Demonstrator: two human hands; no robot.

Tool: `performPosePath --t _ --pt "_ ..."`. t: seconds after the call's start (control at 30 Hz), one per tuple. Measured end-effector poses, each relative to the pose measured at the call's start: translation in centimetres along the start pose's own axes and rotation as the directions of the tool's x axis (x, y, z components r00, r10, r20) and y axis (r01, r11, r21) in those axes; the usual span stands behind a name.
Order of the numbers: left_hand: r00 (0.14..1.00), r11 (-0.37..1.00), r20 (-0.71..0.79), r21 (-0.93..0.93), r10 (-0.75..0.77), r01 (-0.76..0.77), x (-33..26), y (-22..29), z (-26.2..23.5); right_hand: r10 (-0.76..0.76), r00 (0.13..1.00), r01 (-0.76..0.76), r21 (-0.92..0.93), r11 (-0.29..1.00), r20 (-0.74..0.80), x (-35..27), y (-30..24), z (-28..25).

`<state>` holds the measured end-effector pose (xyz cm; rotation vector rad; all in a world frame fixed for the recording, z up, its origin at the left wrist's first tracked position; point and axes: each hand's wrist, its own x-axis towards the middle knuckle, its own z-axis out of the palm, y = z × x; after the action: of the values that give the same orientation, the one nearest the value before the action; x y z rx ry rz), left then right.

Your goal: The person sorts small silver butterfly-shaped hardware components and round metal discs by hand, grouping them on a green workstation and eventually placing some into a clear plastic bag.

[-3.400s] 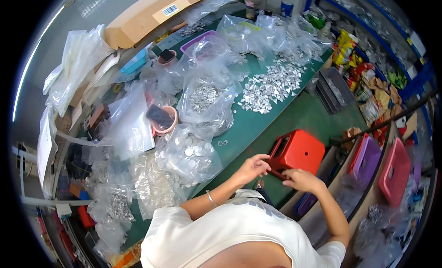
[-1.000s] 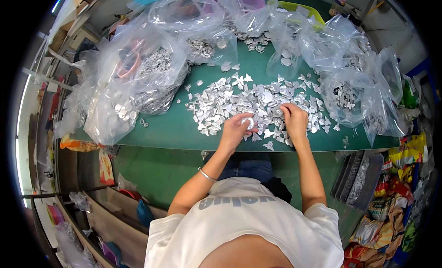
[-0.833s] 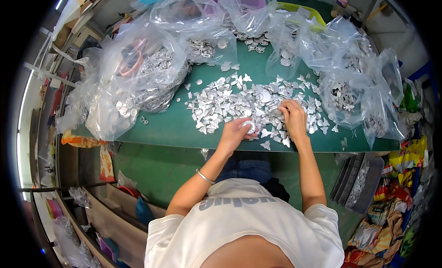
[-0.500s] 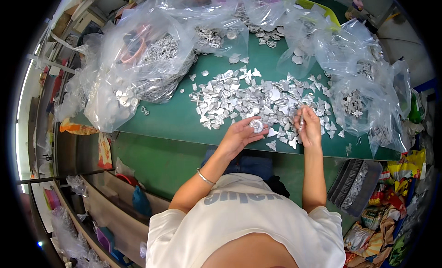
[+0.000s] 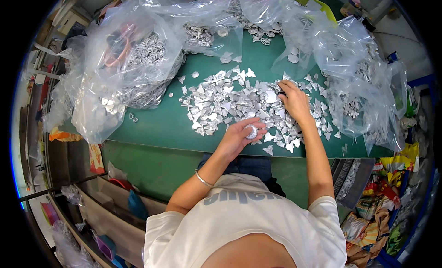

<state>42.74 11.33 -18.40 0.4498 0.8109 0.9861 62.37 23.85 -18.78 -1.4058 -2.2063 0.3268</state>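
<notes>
On my left palm, just past the table's front edge, rests a round silver metal disc (image 5: 252,131) with a raised pattern. The fingers of my left hand (image 5: 235,138) curl around it. My right hand (image 5: 297,102) reaches over the far right part of a loose pile of small silver metal pieces (image 5: 209,106). Its thumb and fingers are apart, with the fingertips down at the pieces; nothing shows held between them. Many pieces are butterfly-shaped, others are round, and a larger plain disc (image 5: 270,97) lies just left of my right hand.
Clear plastic bags of metal parts (image 5: 149,51) crowd the left and back of the green table (image 5: 152,129). More bags (image 5: 352,102) line its right side. A yellow-green tray (image 5: 317,1) stands at the back. Below right are a grey crate (image 5: 357,176) and colourful packages (image 5: 368,217).
My right hand has moved away from me and left to the far side of the pile, and the small piece it pinched no longer shows. My left hand has tilted the disc.
</notes>
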Motion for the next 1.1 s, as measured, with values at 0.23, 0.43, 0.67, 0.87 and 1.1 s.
performPosePath --t 0.23,0.43,0.67,0.87,1.1 --pt "0.998 0.981 0.069 -0.193 0.015 -0.001 0.8 1.1 0.8 0.313 0.95 -0.277 0.485 0.829 0.008 -0.5 1.8 -0.4" --pt "0.998 0.941 0.061 -0.338 0.019 0.003 3.0 -0.2 1.5 0.337 0.747 -0.658 0.71 0.251 0.573 -3.7 -2.7 -2.9" --pt "0.992 0.952 0.015 -0.278 -0.127 0.126 3.3 -1.2 0.7 0.254 0.967 -0.236 0.335 0.912 -0.009 -3.0 -3.2 -3.1" --pt "0.99 0.973 -0.027 -0.189 -0.141 0.134 2.0 -0.4 1.6 0.127 0.99 -0.131 0.064 0.989 0.063 -0.9 -2.5 0.8" --pt "0.998 0.998 -0.045 0.021 -0.054 0.055 2.9 -0.6 0.7 0.268 0.956 -0.289 0.549 0.784 0.12 -1.6 -0.7 0.3"
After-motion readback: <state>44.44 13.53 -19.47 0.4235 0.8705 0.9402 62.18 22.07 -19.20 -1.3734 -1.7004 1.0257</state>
